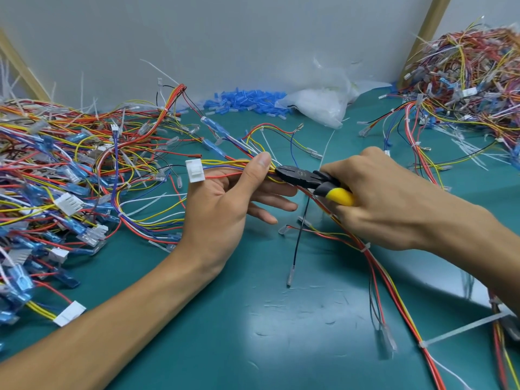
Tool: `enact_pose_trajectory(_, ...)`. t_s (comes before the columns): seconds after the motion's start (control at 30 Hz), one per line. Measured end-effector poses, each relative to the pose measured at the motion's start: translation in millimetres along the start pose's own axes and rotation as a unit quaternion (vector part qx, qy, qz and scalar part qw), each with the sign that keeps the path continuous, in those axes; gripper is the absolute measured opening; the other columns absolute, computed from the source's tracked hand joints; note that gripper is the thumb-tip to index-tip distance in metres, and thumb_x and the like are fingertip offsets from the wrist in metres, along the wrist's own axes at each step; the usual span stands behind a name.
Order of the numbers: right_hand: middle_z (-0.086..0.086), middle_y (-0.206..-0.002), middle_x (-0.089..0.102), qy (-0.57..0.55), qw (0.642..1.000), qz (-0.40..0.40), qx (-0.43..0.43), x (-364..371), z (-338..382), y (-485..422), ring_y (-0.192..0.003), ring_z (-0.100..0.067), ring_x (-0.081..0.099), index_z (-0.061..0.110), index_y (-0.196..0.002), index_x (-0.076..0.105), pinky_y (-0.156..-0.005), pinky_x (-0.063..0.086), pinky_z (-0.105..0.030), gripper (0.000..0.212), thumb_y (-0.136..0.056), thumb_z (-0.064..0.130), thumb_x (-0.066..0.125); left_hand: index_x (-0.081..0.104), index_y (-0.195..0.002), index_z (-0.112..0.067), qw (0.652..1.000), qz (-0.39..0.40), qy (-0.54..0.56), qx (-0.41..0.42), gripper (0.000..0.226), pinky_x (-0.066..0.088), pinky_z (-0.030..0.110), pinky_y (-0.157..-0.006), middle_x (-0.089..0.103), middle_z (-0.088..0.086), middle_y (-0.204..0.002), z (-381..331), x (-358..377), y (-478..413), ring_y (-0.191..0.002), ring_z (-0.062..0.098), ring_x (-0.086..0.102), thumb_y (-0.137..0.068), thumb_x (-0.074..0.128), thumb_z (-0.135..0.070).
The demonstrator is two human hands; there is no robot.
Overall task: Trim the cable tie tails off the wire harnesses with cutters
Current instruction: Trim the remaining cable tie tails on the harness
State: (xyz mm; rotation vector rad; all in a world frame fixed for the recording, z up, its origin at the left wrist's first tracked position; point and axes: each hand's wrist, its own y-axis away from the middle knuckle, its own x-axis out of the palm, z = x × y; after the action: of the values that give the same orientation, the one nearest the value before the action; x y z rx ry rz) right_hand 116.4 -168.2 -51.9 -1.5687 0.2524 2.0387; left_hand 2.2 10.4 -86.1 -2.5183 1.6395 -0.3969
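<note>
My left hand [225,204] pinches a wire harness [225,166] of red, yellow, blue and white wires between thumb and fingers, just right of its white connector [194,170]. My right hand [374,198] grips black cutters with yellow handles [302,178]. Their jaws sit on the harness right beside my left thumb. The harness runs on under my right hand toward the lower right, where a white cable tie [455,330] with a long uncut tail sticks out sideways. A further tie [365,247] wraps the bundle near my right wrist.
A big tangle of harnesses [56,175] covers the left of the green mat [267,319]. Another heap [472,77] lies at the back right. Blue terminal sleeves [244,99] and a clear plastic bag [320,99] lie along the back wall. Cut tie tails are scattered about.
</note>
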Motion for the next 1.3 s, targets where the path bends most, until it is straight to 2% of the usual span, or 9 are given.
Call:
enact_pose_trajectory(0.2, 0.0, -0.052, 0.034, -0.083, 0.994, -0.072, 0.012, -0.3, -2.1, -4.2, -0.052, -0.016, 0.023, 0.018, -0.061, 0.038, -0.047, 0.025, -0.032, 0.043, -0.092, 0.018, 0.068, 0.079, -0.081, -0.011, 0.999, -0.014, 0.032, -0.016, 0.038, 0.056, 0.024, -0.046, 0.079, 0.018, -0.085, -2.2, -2.1, -2.0, -0.071, 0.034, 0.078, -0.107, 0.055, -0.027)
enact_pose_trajectory(0.33, 0.007, -0.053, 0.032, -0.13, 0.978, -0.159, 0.039, -4.3, -8.4, -5.9, -0.05, -0.011, 0.025, 0.021, -0.064, 0.039, -0.046, 0.025, -0.026, 0.036, -0.088, 0.031, 0.064, 0.08, -0.075, -0.014, 0.998, -0.028, 0.053, -0.026, 0.041, 0.055, 0.024, -0.045, 0.078, 0.019, -0.085, -3.3, -4.0, -4.4, -0.07, 0.033, 0.078, -0.105, 0.056, -0.027)
enact_pose_trajectory(0.47, 0.006, -0.054, 0.028, -0.125, 0.974, -0.185, 0.043, -6.8, -10.7, -7.0, -0.053, -0.012, 0.025, 0.019, -0.062, 0.035, -0.049, 0.025, -0.034, 0.043, -0.088, 0.036, 0.064, 0.081, -0.07, -0.021, 0.996, -0.045, 0.069, -0.042, 0.044, 0.056, 0.024, -0.045, 0.079, 0.016, -0.085, -5.4, -4.3, -6.8, -0.073, 0.032, 0.079, -0.105, 0.055, -0.029)
enact_pose_trajectory(0.67, -0.001, -0.054, 0.038, -0.123, 0.984, -0.124, -0.015, -2.1, -4.6, -4.2, -0.054, -0.017, 0.029, 0.016, -0.065, 0.048, -0.049, 0.027, -0.029, 0.039, -0.09, 0.041, 0.064, 0.081, -0.076, -0.019, 0.993, -0.057, 0.095, -0.049, 0.035, 0.056, 0.023, -0.048, 0.079, 0.016, -0.089, -3.6, -8.2, -10.9, -0.079, 0.03, 0.079, -0.093, 0.062, -0.043)
enact_pose_trajectory(0.8, -0.006, -0.057, 0.048, -0.13, 0.988, -0.064, -0.061, 1.8, 1.9, -1.6, -0.056, -0.024, 0.038, 0.014, -0.073, 0.058, -0.051, 0.036, -0.037, 0.034, -0.093, 0.042, 0.064, 0.075, -0.092, -0.021, 0.996, -0.031, 0.087, -0.012, 0.009, 0.057, 0.024, -0.053, 0.077, 0.009, -0.097, 4.9, -12.2, -12.0, -0.084, 0.027, 0.078, -0.091, 0.074, -0.03)
enact_pose_trajectory(0.93, 0.0, -0.062, 0.045, -0.063, 0.987, -0.035, -0.141, 0.7, 7.2, 0.3, -0.06, -0.024, 0.036, 0.01, -0.077, 0.056, -0.053, 0.033, -0.039, 0.011, -0.08, 0.018, 0.063, 0.064, -0.116, -0.017, 0.997, -0.002, 0.076, 0.034, 0.041, 0.058, 0.026, -0.07, 0.071, 0.0, -0.097, 10.9, -11.0, -12.9, -0.085, 0.016, 0.072, -0.079, 0.08, -0.021)
enact_pose_trajectory(1.03, -0.001, -0.067, 0.048, -0.038, 0.987, -0.02, -0.154, 0.8, 8.3, 1.1, -0.063, -0.024, 0.037, 0.008, -0.083, 0.059, -0.055, 0.036, -0.043, 0.011, -0.073, 0.013, 0.064, 0.06, -0.13, -0.021, 0.998, 0.02, 0.051, 0.043, 0.056, 0.055, 0.028, -0.08, 0.069, 0.005, -0.099, 11.1, -9.5, -13.3, -0.085, 0.016, 0.067, -0.078, 0.081, -0.023)
enact_pose_trajectory(1.13, 0.001, -0.071, 0.052, -0.022, 0.988, -0.009, -0.155, 0.6, 5.5, 0.9, -0.066, -0.024, 0.042, 0.011, -0.089, 0.062, -0.059, 0.04, -0.045, 0.013, -0.079, 0.016, 0.07, 0.057, -0.132, -0.025, 0.998, 0.026, 0.031, 0.038, 0.057, 0.055, 0.031, -0.078, 0.072, 0.008, -0.101, 11.9, -9.7, -12.7, -0.086, 0.019, 0.068, -0.081, 0.081, -0.018)
enact_pose_trajectory(1.3, 0.008, -0.074, 0.054, -0.05, 0.987, -0.034, -0.148, -16.5, -4.8, 0.6, -0.068, -0.017, 0.049, 0.023, -0.087, 0.062, -0.061, 0.043, -0.039, 0.023, -0.094, 0.043, 0.069, 0.054, -0.135, -0.022, 0.995, 0.019, 0.086, 0.037, 0.056, 0.059, 0.033, -0.082, 0.074, 0.018, -0.099, 13.2, -10.5, -12.5, -0.093, 0.029, 0.074, -0.086, 0.064, 0.004)
